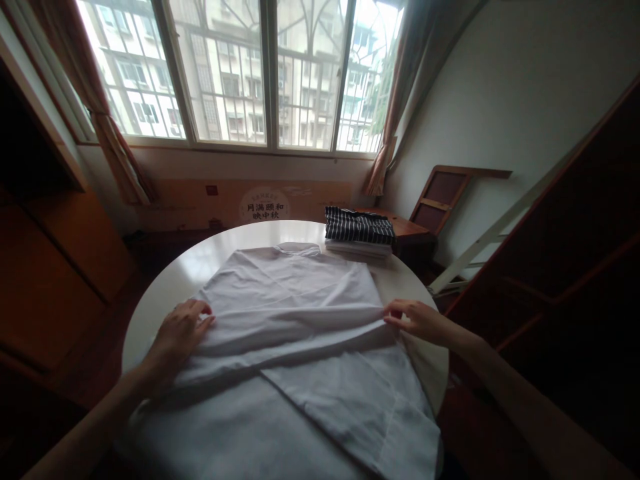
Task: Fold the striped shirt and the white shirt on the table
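Observation:
A white shirt [295,287] lies spread over a round white table [165,293], its collar end toward the window. One sleeve [360,400] lies slanted across the lower part of the shirt, its cuff end near the table's front right. My left hand [183,330] is closed in a pinch at the shirt's left edge. At the opposite edge, my right hand [413,319] pinches the cloth between thumb and fingers. Between the hands the fabric forms a long crosswise fold. The shirt's lowest part hangs toward me and is dim.
A stack of folded clothes, with a black-and-white striped garment [359,225] on top, sits at the table's back right. Beyond it are a wooden chair [440,197] and a pale ladder-like frame [490,233]. Orange-brown cabinets [50,293] stand left; a barred window [270,80] is ahead.

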`<control>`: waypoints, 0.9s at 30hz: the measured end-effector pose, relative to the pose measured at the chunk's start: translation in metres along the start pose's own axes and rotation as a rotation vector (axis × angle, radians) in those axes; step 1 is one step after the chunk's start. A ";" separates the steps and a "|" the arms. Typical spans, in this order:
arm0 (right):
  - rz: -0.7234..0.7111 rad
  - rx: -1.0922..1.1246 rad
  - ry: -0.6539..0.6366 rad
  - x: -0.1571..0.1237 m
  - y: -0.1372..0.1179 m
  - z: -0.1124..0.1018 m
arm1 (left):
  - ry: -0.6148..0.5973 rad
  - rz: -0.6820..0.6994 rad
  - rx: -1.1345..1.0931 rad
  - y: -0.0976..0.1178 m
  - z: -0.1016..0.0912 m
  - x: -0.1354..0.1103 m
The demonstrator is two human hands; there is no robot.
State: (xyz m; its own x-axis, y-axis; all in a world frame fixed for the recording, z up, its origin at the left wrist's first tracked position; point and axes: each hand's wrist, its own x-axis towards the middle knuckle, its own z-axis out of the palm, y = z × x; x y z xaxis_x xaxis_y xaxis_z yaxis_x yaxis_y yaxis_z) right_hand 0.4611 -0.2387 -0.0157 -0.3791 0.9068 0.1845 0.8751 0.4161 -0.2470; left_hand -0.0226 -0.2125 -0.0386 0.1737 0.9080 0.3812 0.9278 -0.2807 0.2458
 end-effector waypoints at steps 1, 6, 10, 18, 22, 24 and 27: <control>0.002 0.005 0.032 0.009 0.004 -0.005 | 0.028 0.077 -0.017 0.018 0.000 0.006; 0.011 -0.021 0.209 0.082 0.024 -0.010 | -0.085 0.544 -0.171 0.153 0.011 0.030; 0.072 -0.065 0.078 0.129 0.036 0.005 | -0.140 0.875 -0.127 0.248 0.041 0.036; 0.195 -0.145 -0.077 0.148 0.049 0.015 | -0.157 0.931 -0.019 0.298 0.103 0.051; 0.235 -0.152 -0.084 0.150 0.053 0.020 | -0.111 0.946 -0.015 0.305 0.111 0.051; 0.258 -0.159 -0.089 0.151 0.053 0.022 | -0.104 0.957 -0.010 0.311 0.112 0.049; 0.293 -0.176 -0.092 0.153 0.053 0.021 | -0.103 0.966 -0.015 0.317 0.113 0.046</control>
State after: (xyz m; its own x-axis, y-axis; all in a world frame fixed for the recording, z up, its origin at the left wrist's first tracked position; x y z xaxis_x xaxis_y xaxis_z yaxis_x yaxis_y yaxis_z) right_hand 0.4427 -0.0767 -0.0205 -0.1230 0.9915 0.0420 0.9860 0.1269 -0.1079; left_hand 0.3164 -0.2248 -0.0441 0.8868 0.3070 0.3455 0.3662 -0.9227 -0.1202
